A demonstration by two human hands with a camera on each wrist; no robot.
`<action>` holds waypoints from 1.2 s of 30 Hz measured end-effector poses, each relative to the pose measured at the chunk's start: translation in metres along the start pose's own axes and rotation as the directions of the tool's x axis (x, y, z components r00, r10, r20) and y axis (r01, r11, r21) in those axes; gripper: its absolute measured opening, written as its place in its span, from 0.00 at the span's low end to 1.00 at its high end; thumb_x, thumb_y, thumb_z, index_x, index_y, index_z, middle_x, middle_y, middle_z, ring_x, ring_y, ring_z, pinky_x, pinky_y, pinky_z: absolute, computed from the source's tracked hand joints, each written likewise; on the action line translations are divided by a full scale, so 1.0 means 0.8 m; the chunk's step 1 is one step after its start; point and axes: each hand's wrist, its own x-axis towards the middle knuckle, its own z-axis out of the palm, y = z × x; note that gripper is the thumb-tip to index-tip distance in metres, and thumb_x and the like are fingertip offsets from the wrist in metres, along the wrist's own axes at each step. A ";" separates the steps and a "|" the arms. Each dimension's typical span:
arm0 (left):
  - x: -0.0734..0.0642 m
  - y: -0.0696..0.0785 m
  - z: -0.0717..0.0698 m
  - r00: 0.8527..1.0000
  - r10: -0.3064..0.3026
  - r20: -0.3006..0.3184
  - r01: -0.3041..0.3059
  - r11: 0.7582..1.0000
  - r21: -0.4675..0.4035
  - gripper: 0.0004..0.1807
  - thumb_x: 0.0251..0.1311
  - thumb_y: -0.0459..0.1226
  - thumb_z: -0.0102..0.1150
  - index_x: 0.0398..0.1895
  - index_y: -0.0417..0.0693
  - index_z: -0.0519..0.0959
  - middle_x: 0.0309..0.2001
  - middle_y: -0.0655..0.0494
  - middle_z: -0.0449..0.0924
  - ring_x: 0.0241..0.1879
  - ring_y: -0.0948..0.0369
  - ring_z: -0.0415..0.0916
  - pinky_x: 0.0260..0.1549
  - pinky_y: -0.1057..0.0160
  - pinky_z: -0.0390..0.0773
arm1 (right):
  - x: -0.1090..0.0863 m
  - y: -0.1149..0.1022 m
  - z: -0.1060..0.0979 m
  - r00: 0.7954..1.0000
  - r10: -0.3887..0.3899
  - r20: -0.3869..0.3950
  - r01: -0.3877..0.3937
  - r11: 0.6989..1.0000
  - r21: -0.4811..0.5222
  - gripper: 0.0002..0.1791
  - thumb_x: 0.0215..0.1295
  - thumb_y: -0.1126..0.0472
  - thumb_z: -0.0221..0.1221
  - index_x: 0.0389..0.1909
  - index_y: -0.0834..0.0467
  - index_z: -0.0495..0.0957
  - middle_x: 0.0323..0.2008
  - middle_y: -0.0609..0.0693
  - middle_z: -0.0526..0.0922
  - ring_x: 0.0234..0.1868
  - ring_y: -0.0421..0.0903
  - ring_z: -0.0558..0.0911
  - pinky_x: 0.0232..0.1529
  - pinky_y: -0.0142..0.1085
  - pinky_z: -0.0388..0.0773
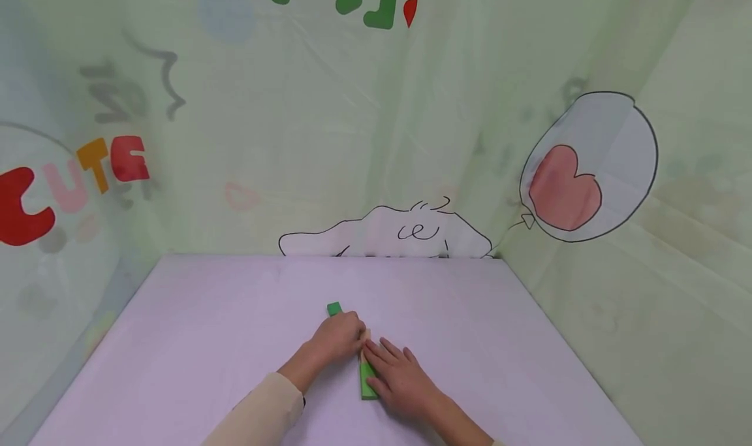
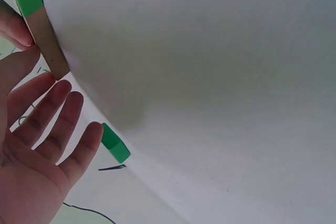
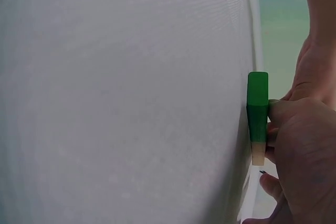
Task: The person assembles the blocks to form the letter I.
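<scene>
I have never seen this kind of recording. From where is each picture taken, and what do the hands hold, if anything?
No robot here: these are a person's bare left hand and right hand. The wide picture comes from a camera on the head, looking forward and down; the other two come from cameras on the left and right wrists.

On the pale table is a long piece, green at the near end and wood-coloured farther along. A green block is farther away, partly hidden by the left hand.

Both hands touch the long piece. The right hand rests against its side; whether the left hand pinches it, I cannot tell.
</scene>
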 end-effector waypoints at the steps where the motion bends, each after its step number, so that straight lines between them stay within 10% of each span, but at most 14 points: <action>1: -0.001 0.000 0.000 1.000 0.000 0.003 0.000 1.000 0.004 0.12 0.69 0.40 0.64 0.47 0.43 0.88 0.41 0.53 0.85 0.36 0.63 0.80 0.41 0.60 0.83 | 0.000 0.000 0.001 1.000 0.002 -0.001 -0.002 1.000 0.001 0.33 0.78 0.43 0.52 0.78 0.51 0.65 0.80 0.45 0.63 0.80 0.56 0.61 0.71 0.69 0.59; 18: 0.002 -0.032 0.002 0.986 -0.046 -0.160 0.057 0.996 0.066 0.17 0.67 0.41 0.65 0.58 0.49 0.84 0.59 0.48 0.79 0.56 0.48 0.78 0.52 0.47 0.81 | -0.003 -0.001 0.000 1.000 0.014 -0.004 -0.014 1.000 0.001 0.33 0.77 0.41 0.52 0.78 0.49 0.66 0.79 0.45 0.64 0.79 0.58 0.62 0.71 0.70 0.60; 36: -0.001 -0.041 0.002 0.981 -0.192 -0.011 0.192 0.980 0.043 0.38 0.70 0.46 0.61 0.80 0.49 0.61 0.79 0.40 0.60 0.76 0.39 0.61 0.68 0.34 0.67 | -0.005 0.005 0.005 1.000 -0.011 -0.025 0.012 0.999 0.037 0.33 0.78 0.41 0.51 0.79 0.48 0.65 0.80 0.44 0.63 0.80 0.58 0.61 0.71 0.70 0.58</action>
